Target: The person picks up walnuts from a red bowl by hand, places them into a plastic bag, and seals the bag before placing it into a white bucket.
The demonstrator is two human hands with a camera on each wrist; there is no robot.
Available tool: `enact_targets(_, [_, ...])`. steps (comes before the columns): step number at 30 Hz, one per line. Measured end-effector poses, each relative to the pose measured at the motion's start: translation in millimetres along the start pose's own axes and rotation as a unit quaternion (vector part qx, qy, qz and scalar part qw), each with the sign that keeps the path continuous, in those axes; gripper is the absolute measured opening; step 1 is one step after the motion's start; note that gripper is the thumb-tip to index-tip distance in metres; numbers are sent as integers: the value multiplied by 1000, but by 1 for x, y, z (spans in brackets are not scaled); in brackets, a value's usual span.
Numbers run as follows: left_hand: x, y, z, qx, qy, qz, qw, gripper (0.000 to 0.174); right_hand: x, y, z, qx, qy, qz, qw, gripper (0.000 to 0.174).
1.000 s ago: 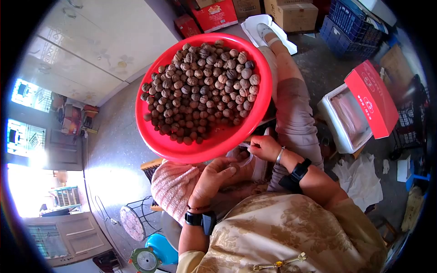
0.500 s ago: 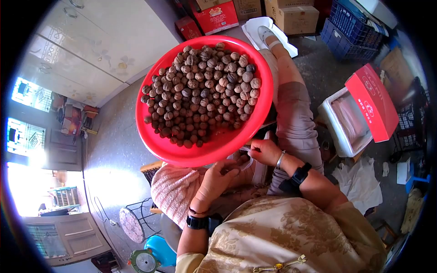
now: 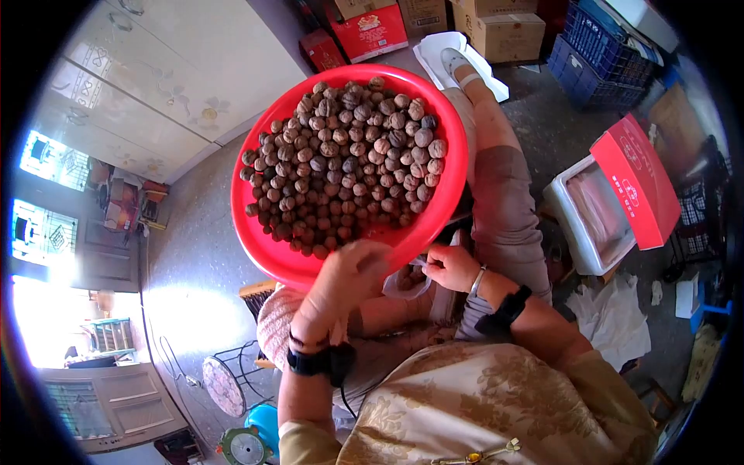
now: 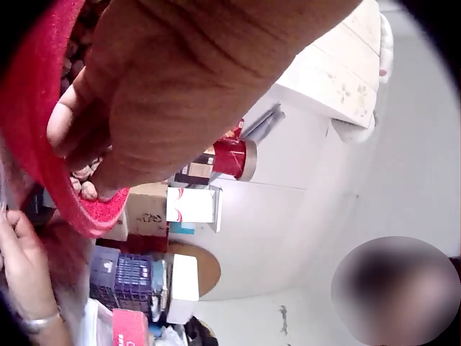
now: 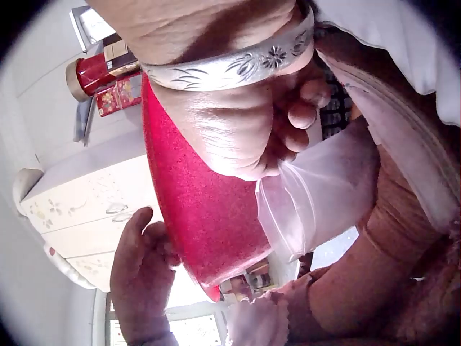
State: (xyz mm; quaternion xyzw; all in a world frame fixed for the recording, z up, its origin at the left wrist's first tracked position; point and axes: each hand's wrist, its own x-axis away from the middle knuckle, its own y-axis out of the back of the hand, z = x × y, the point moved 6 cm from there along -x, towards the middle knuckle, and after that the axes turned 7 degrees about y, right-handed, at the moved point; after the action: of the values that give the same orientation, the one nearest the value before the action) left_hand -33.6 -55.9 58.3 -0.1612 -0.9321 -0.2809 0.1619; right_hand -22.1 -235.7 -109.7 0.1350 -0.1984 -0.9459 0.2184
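A big red basin point(image 3: 456, 167) holds a heap of walnuts point(image 3: 341, 147), with bare red bottom along its near side. My left hand point(image 3: 341, 287) is over the near rim, fingers loosely bent toward the walnuts; nothing shows in its grasp. In the left wrist view, its fingertips point(image 4: 63, 122) hang just above the basin's inside. Below the rim, my right hand point(image 3: 452, 267) pinches the mouth of a clear plastic bag point(image 5: 320, 194). Several brown nuts show inside the bag in the head view, between the lap and the basin.
A white foam box point(image 3: 577, 225) with a red lid point(image 3: 639, 182) stands at right, beside a crumpled white plastic sheet point(image 3: 612, 322). Blue crates point(image 3: 593, 77) and cardboard boxes point(image 3: 508, 35) are at the back. A round stool point(image 3: 225, 384) stands at lower left.
My left hand has moved from beside the bag up and left to the basin's near rim. The right hand keeps its hold on the bag, whose nuts now show more.
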Motion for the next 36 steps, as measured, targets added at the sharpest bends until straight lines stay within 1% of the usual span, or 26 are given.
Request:
enact_targets(1, [-13, 7, 2, -48, -46, -27, 997, 25, 0, 0, 0, 1, 9, -5, 1000, 19])
enact_targets(2, [-30, 11, 14, -49, -47, -27, 997, 25, -1, 1, 1, 3, 18, -10, 1000, 20])
enact_targets(4, [-58, 9, 20, -144, -137, -10, 980, 28, -1, 1, 0, 11, 17, -11, 1000, 20])
enact_targets(5, [-69, 6, 25, -158, -123, 25, 980, 30, -1, 1, -1, 19, 15, -9, 1000, 21])
enact_targets(6, [-81, 4, 32, -158, -124, 26, 979, 30, -1, 2, -1, 20, 14, -10, 1000, 21])
enact_targets(8, [-102, -7, 46, -224, -181, 55, 956, 32, -1, 1, -4, 28, -6, 0, 1000, 21])
enact_targets(12, [-121, -19, 46, -234, -190, 74, 951, 35, -1, 1, -3, 32, 13, 0, 999, 21])
enact_targets(14, [-134, -28, 63, -293, -223, 78, 927, 35, -1, 0, -3, 34, 22, -6, 999, 22])
enact_targets(15, [-141, -30, 74, -293, -223, 78, 927, 35, -2, 1, -2, 34, 22, -6, 999, 22])
enact_targets(17, [-155, -34, 100, -296, -176, 78, 936, 36, -2, 2, 1, 26, 1, 8, 1000, 22])
enact_targets(18, [-157, -33, 104, -296, -176, 78, 936, 36, -2, 3, 1, 26, 1, 8, 1000, 22])
enact_targets(20, [-159, -38, 117, -290, -161, 145, 932, 35, -2, 2, 3, 32, 3, 13, 999, 22])
enact_targets(21, [-157, -37, 110, -291, -161, 145, 932, 35, -2, 2, 2, 31, 3, 13, 999, 22])
enact_targets(23, [-151, -32, 94, -322, -99, 126, 933, 36, -2, 3, 4, 38, 30, 8, 999, 22])
enact_targets(24, [-152, -33, 95, -322, -98, 126, 933, 36, -2, 2, 3, 38, 30, 8, 999, 22])
enact_targets(29, [-158, -42, 102, -180, -163, 167, 956, 46, -1, 0, 0, 31, 17, 12, 999, 23])
enact_targets(32, [-164, -43, 111, -174, -162, 180, 955, 49, -1, 2, 1, 37, 12, 14, 999, 23])
enact_targets(33, [-162, -42, 106, -174, -162, 180, 955, 49, -1, 2, 2, 37, 12, 15, 999, 23])
enact_targets(35, [-160, -40, 106, -190, -79, 176, 963, 52, -2, 2, 4, 41, 10, 18, 999, 23])
enact_targets(36, [-159, -40, 106, -189, -79, 176, 963, 52, -2, 3, 5, 41, 10, 18, 999, 23])
